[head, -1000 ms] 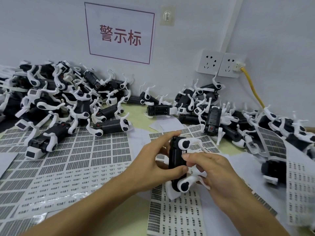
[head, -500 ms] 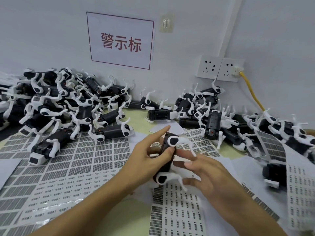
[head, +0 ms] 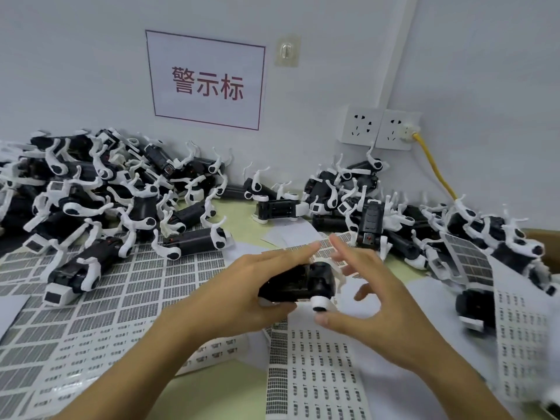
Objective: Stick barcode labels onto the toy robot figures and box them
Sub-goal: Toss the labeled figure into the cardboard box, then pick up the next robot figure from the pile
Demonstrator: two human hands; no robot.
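Observation:
A black and white toy robot figure (head: 298, 283) lies on its side in my left hand (head: 242, 291), which grips its body from the left above the label sheets. My right hand (head: 369, 301) is spread beside the figure's white leg joint, fingers straight, thumb just under the joint and holding nothing. Sheets of barcode labels (head: 312, 374) lie under both hands, and a larger sheet (head: 127, 286) covers the table to the left.
Piles of the same robot figures (head: 100, 192) crowd the back left, and more figures (head: 357, 192) stretch along the wall to the right. A curled label sheet (head: 466, 262) leans on the right pile. A yellow cable (head: 436, 168) runs from the wall sockets (head: 378, 128).
My left hand has tipped the figure from upright onto its side. My right hand has let go of it and spread its fingers. The view has dipped slightly.

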